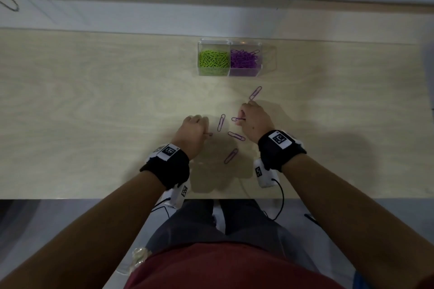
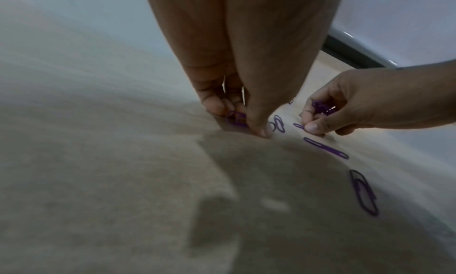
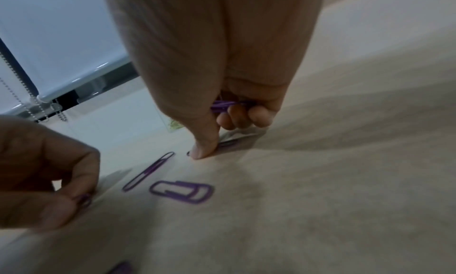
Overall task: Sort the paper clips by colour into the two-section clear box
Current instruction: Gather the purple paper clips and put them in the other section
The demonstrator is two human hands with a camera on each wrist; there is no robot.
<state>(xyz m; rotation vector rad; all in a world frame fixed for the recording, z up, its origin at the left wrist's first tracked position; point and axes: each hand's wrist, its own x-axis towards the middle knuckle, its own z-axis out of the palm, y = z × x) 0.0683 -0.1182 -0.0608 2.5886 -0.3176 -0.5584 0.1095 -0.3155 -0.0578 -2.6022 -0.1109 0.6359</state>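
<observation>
The clear two-section box (image 1: 267, 58) stands at the far side of the table, green clips (image 1: 213, 60) in its left section and purple clips (image 1: 243, 59) in its right. Several loose purple clips (image 1: 236, 136) lie on the wood between my hands. My left hand (image 1: 196, 129) is curled, its fingertips pinching a purple clip (image 2: 235, 118) against the table. My right hand (image 1: 252, 119) holds a bunch of purple clips (image 3: 225, 105) in its curled fingers while its thumb (image 3: 204, 147) presses another clip (image 1: 237, 119) on the table.
The pale wooden table (image 1: 94, 112) runs wide to either side. A single purple clip (image 1: 255, 93) lies beyond my right hand, toward the box. A window ledge (image 1: 141, 16) and blind with a bead chain (image 3: 29, 100) sit behind the table.
</observation>
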